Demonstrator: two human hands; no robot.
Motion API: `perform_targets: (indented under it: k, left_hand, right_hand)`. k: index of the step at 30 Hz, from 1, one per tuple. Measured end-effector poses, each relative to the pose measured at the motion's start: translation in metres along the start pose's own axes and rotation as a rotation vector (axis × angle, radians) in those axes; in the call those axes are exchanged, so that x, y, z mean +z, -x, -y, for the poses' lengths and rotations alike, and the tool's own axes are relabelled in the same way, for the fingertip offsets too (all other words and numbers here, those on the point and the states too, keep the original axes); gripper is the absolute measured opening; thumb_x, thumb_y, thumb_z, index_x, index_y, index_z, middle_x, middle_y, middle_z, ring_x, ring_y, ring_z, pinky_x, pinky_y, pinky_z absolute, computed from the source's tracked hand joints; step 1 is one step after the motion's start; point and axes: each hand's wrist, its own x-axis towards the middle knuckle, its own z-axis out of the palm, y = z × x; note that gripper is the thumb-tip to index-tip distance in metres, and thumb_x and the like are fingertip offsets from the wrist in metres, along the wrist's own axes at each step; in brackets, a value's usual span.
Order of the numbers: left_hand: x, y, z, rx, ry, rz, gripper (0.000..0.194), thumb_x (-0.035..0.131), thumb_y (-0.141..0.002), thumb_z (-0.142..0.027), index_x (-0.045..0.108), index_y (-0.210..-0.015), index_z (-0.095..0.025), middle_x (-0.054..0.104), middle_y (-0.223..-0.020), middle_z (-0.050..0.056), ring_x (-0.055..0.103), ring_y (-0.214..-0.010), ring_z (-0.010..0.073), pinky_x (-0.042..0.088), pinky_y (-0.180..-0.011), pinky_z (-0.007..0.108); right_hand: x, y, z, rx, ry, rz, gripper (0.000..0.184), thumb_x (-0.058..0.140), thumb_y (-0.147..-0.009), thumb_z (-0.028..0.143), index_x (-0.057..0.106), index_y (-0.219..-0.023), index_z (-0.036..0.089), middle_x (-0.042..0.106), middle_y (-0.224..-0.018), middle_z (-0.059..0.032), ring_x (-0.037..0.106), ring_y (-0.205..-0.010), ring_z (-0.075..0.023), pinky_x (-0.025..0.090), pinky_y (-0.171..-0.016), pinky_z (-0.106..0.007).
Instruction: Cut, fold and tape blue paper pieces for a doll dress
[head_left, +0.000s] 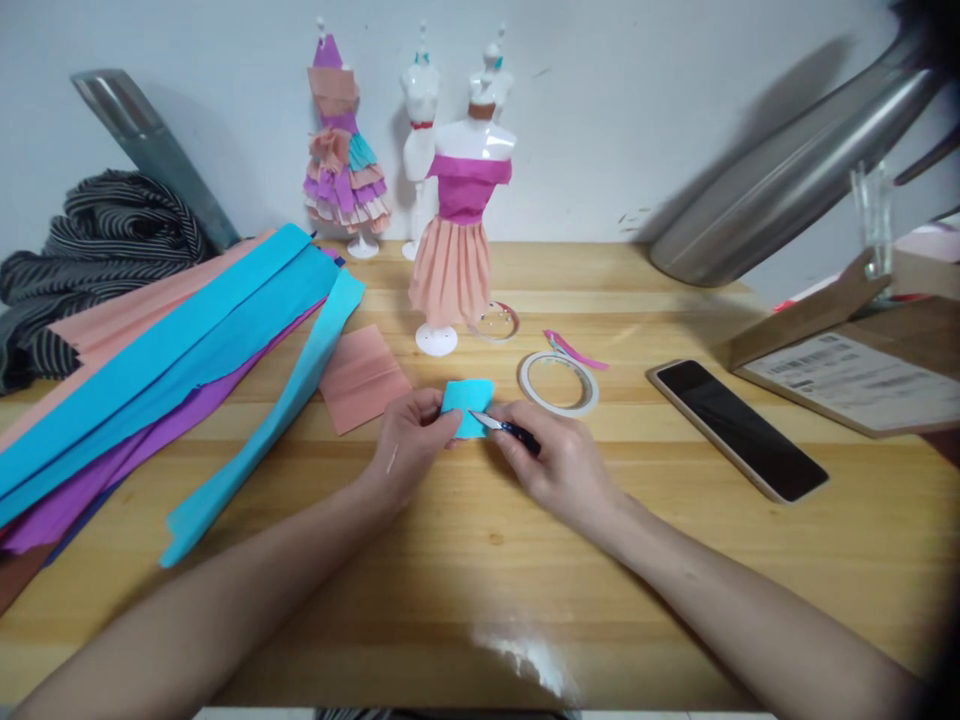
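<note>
A small piece of bright blue crepe paper [474, 395] is pinched between the thumb and fingers of my left hand [415, 432]. My right hand [559, 455] is closed around small scissors [513, 432] with a dark handle and a pointed metal blade. The handle is partly hidden by my fingers, and the blade tip lies over the blue piece. Just left of my left hand, a peach crepe paper square [364, 378] rests on the table. Behind my hands stands a doll mannequin [463, 200] in a magenta top and pleated peach skirt.
Long crepe paper strips [225, 345] cover the left side. A tape roll [559, 383], phone [739, 430] and cardboard box [847, 350] are to the right. A metal jug [787, 170] and another dressed mannequin [346, 150] stand at the back, near a striped cloth [112, 225].
</note>
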Motion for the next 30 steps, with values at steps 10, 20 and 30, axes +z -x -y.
perform_targets:
  k: [10, 20, 30]
  left_hand:
    - [0.002, 0.001, 0.008, 0.084, -0.078, 0.024, 0.012, 0.067, -0.063, -0.023, 0.060, -0.068, -0.015, 0.061, -0.061, -0.003, 0.052, -0.056, 0.0098, 0.039, -0.056, 0.022]
    - [-0.006, 0.005, 0.013, 0.672, -0.658, -0.030, 0.014, 0.058, -0.078, -0.012, 0.061, -0.065, -0.016, 0.055, -0.058, -0.003, 0.047, -0.055, 0.0085, 0.037, -0.052, 0.020]
    - [-0.010, 0.002, 0.013, 0.905, -0.687, 0.007, 0.022, 0.054, -0.076, -0.001, 0.066, -0.081, -0.019, 0.072, -0.078, 0.003, 0.065, -0.069, 0.0137, 0.051, -0.064, 0.023]
  right_hand:
    - [0.000, -0.001, 0.003, -0.011, -0.029, -0.005, 0.013, 0.052, -0.086, 0.016, 0.063, -0.092, 0.015, 0.070, -0.080, -0.0056, 0.063, -0.068, -0.0176, 0.046, -0.062, -0.027]
    - [0.014, 0.001, 0.008, 0.300, -0.548, 0.024, 0.014, 0.056, -0.083, 0.030, 0.057, -0.077, 0.017, 0.050, -0.060, 0.0024, 0.043, -0.053, -0.0106, 0.034, -0.050, -0.023]
    - [0.016, -0.002, 0.003, 0.456, -0.959, 0.108, 0.026, 0.065, -0.079, 0.040, 0.051, -0.074, 0.019, 0.048, -0.054, 0.0057, 0.030, -0.042, -0.0059, 0.023, -0.041, -0.021]
